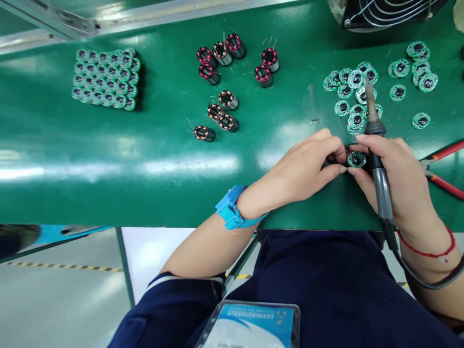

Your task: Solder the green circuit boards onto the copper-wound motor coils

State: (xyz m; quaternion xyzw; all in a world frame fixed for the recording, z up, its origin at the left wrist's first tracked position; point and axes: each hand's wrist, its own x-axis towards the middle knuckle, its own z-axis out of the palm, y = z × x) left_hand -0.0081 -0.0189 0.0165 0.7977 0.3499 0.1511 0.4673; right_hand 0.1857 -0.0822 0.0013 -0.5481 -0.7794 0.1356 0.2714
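My left hand (pixel 308 166) pinches a small motor part with a round green circuit board (pixel 356 159) on top, down on the green bench mat (pixel 145 145). My right hand (pixel 395 179) touches the same part with its fingertips while holding a soldering iron (pixel 375 150) along the palm, tip pointing away from me. A blue wrist strap (pixel 232 209) is on my left wrist and a red string on my right.
Loose round green boards (pixel 350 94) lie beyond my hands, more (pixel 413 67) to the right. Several wound coil stators (pixel 221 111) are scattered mid-bench. A packed block of small parts (pixel 105 77) sits far left. Red-handled pliers (pixel 444 166) lie right; a fan grille (pixel 387 12) stands top right.
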